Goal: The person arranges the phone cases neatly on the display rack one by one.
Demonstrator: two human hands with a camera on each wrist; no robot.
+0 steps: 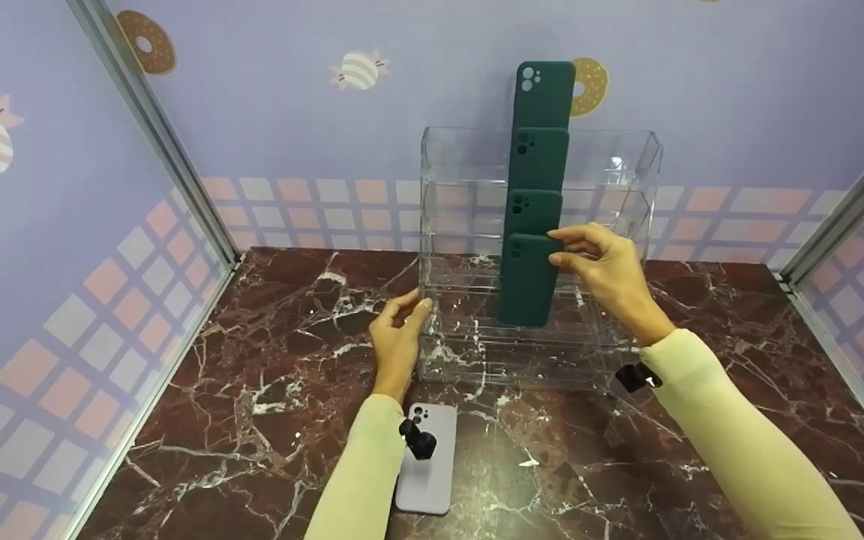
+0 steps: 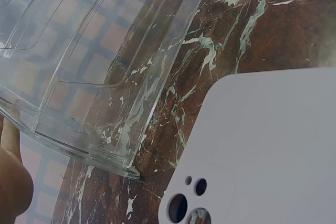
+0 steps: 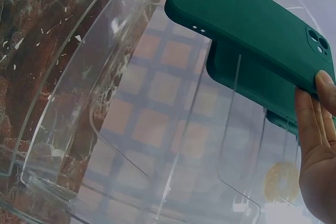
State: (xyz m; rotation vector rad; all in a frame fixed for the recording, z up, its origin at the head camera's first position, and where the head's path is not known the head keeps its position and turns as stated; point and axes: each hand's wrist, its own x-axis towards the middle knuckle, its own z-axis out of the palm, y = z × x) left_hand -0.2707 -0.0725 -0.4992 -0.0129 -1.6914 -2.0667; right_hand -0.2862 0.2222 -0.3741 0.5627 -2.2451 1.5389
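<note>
A clear tiered acrylic display rack [image 1: 447, 259] stands on the marbled table, holding a column of dark green phone cases one behind another, the rear ones [image 1: 544, 101] higher up. At the front of the column, my right hand [image 1: 604, 262] pinches the lowest green phone case [image 1: 529, 289] by its upper right edge, between thumb and fingers. This case leans back nearly upright in the right wrist view, its camera holes [image 3: 317, 40] near the fingertips. My left hand [image 1: 398, 337] touches the rack's left side wall with its fingertips; part of that hand [image 2: 13, 182] shows in the left wrist view.
A pale lilac phone case [image 1: 432, 480] lies flat on the table in front of the rack, partly covered by the left wrist camera. Patterned panels [image 1: 312, 112] with metal edge strips [image 1: 169, 142] enclose the table at the back and both sides.
</note>
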